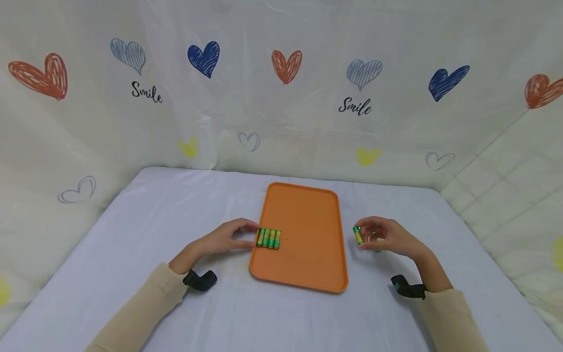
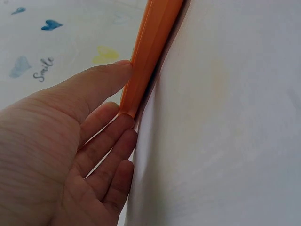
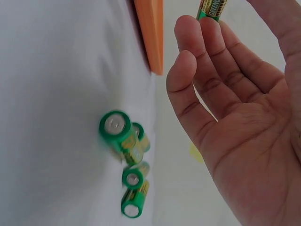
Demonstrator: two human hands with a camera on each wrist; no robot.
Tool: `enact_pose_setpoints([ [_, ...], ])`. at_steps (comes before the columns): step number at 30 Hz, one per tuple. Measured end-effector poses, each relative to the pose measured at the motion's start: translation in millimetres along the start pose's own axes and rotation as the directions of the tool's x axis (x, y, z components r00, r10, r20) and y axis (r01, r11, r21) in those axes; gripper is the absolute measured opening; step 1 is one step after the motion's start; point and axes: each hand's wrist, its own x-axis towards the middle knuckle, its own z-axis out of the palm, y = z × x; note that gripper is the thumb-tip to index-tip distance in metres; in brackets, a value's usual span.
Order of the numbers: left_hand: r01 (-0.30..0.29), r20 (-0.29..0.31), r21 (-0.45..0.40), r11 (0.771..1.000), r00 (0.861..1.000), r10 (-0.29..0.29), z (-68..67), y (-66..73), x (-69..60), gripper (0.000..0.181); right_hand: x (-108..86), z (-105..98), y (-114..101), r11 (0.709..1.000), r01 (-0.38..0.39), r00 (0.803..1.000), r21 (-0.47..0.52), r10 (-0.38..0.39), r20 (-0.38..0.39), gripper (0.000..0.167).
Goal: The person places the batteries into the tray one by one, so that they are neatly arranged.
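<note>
Several green-and-yellow batteries (image 1: 269,238) lie side by side in a row at the left edge of the orange tray (image 1: 303,215). My left hand (image 1: 228,236) is beside that row, thumb and fingertips at the tray's left rim; in the left wrist view the hand (image 2: 70,127) has its fingers loosely extended by the rim (image 2: 148,52). To the right of the tray, my right hand (image 1: 387,237) pinches one battery (image 1: 358,235) above the table. In the right wrist view this battery (image 3: 212,8) shows at the fingertips of the hand (image 3: 244,113).
More batteries (image 3: 123,136) lie loose on the white cloth under my right hand, mostly hidden by it in the head view. A white curtain (image 1: 281,112) printed with hearts stands behind the table. Black devices (image 1: 200,280) are strapped at both wrists.
</note>
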Motion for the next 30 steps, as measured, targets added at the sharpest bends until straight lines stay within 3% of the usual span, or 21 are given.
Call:
enact_pose_setpoints([
  [6, 0.006, -0.002, 0.006, 1.0, 1.0, -0.006, -0.9, 0.8, -0.1, 0.051, 11.5, 5, -6, 0.999, 0.042, 0.998, -0.019, -0.041, 0.041, 0.041],
  [14, 0.005, 0.003, 0.008, 1.0, 1.0, -0.005, -0.7, 1.8, -0.5, 0.051, 27.6, 15, -13, 0.994, 0.102, 0.992, 0.031, -0.104, 0.071, 0.042],
  [24, 0.01, 0.006, -0.013, 1.0, 1.0, -0.01, -0.2, 2.4, -1.2, 0.051, 43.0, 26, -26, 0.993, 0.086, 0.992, 0.077, -0.092, 0.08, 0.042],
  [30, 0.021, 0.003, -0.006, 1.0, 1.0, -0.021, 0.0, 1.2, -0.6, 0.052, 52.9, 32, -32, 0.984, 0.128, 0.984, 0.12, -0.141, 0.111, 0.041],
])
